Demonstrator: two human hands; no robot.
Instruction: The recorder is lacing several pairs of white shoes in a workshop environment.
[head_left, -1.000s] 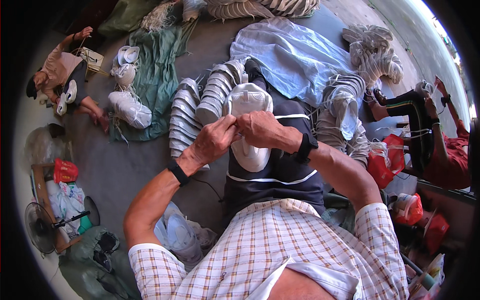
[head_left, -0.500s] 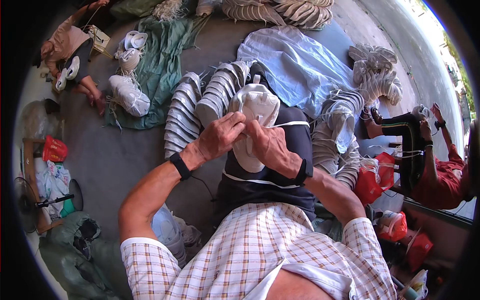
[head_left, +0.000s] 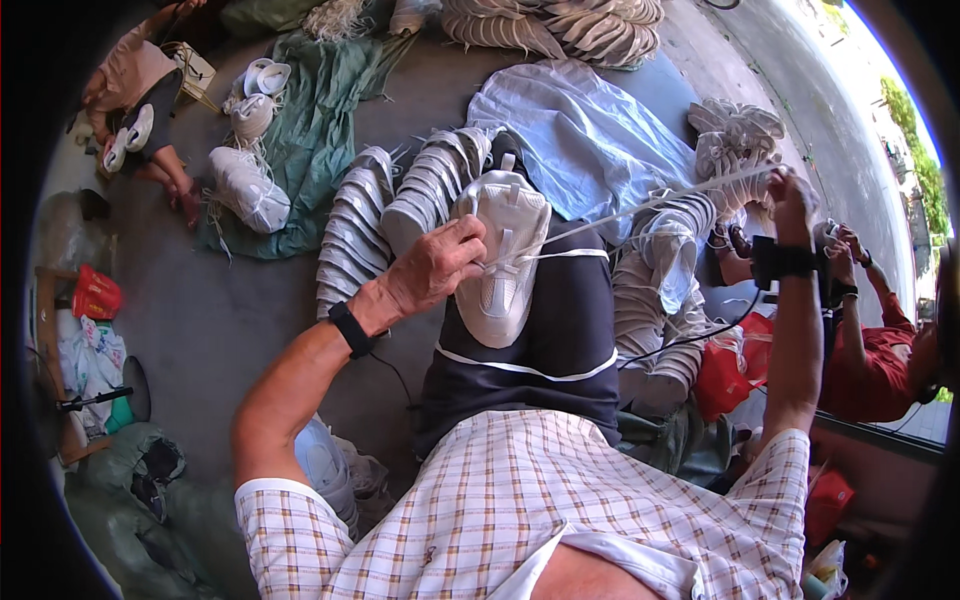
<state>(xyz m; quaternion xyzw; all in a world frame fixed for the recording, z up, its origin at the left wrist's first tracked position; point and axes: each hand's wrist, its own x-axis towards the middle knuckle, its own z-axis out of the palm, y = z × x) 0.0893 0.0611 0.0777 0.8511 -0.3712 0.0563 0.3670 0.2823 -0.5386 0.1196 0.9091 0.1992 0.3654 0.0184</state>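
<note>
Wide head-height fisheye view, down over nearby lap (head_left: pixel 572 310)

Left hand (head_left: pixel 442 262) at shoe (head_left: pixel 500 305) | right hand (head_left: pixel 793 205) holds lace (head_left: pixel 700 187) taut

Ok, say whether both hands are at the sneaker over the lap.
No, the left hand is at that sneaker, but the right hand holds the white shoelace out rightward.

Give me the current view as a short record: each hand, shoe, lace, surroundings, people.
Left hand: at shoe's side; grip unclear
Right hand: raised outward, holding lace
Shoe: pale, on lap, toe toward wearer
Lace: stretched from shoe to right hand
Surroundings: nested shoe rows, light-blue cloth
People: co-workers upper left and far right
</note>
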